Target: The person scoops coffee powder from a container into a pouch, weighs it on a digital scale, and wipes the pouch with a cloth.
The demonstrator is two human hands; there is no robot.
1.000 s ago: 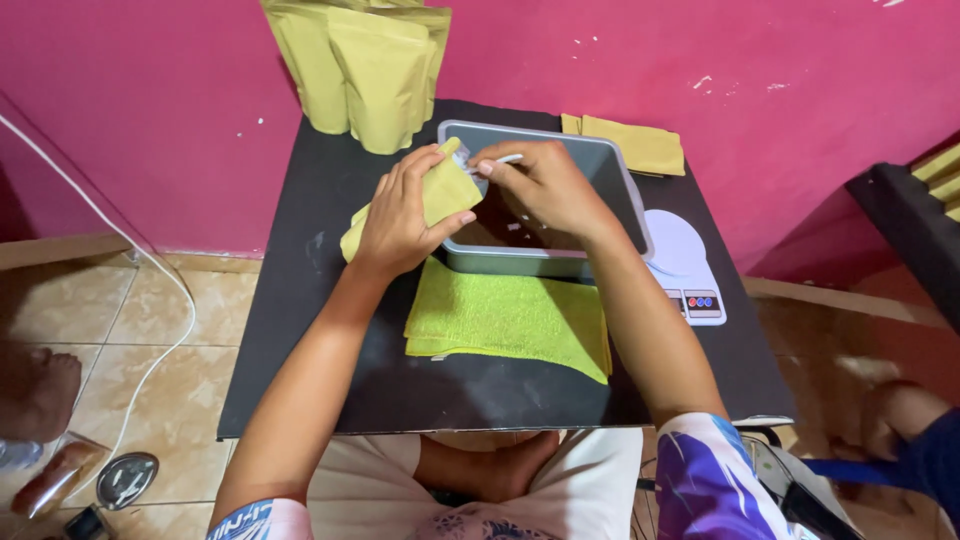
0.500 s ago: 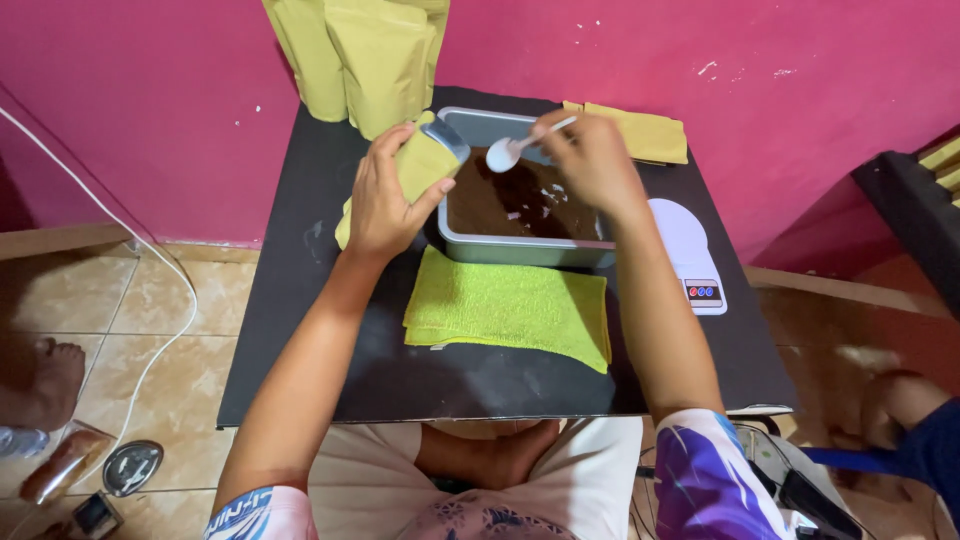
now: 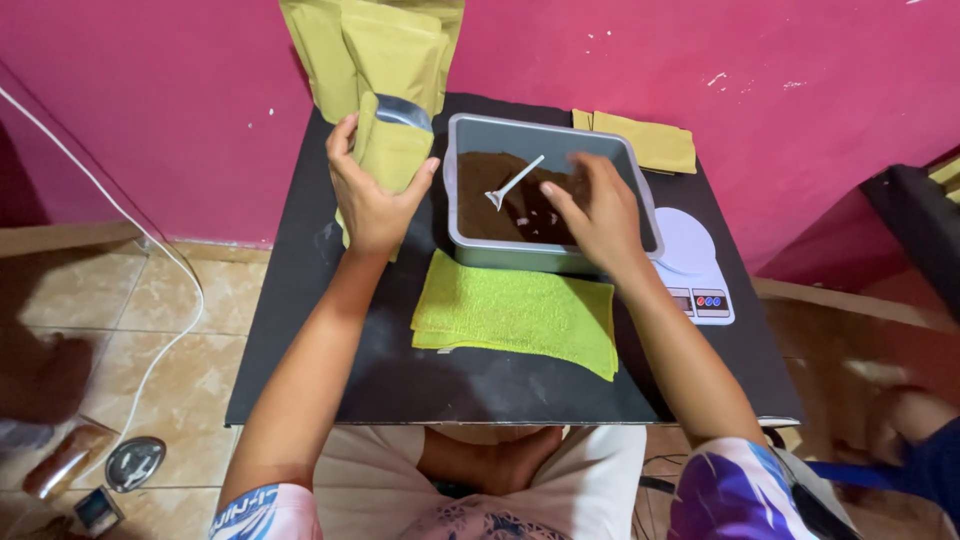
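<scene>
Now spoon (image 3: 515, 181) released into the powder tray (image 3: 640, 190), right hand (image 3: 597, 212) loose and empty above it; left hand (image 3: 372, 195) clamped on the upright open pouch (image 3: 392, 145).

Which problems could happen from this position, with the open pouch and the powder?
1. The left hand holds the open yellow-green stand-up pouch upright beside the grey rectangular tray; a tilt could spill its contents on the black table.
2. The small white plastic spoon lies in the brown powder, and the right hand above it could knock powder out.
</scene>
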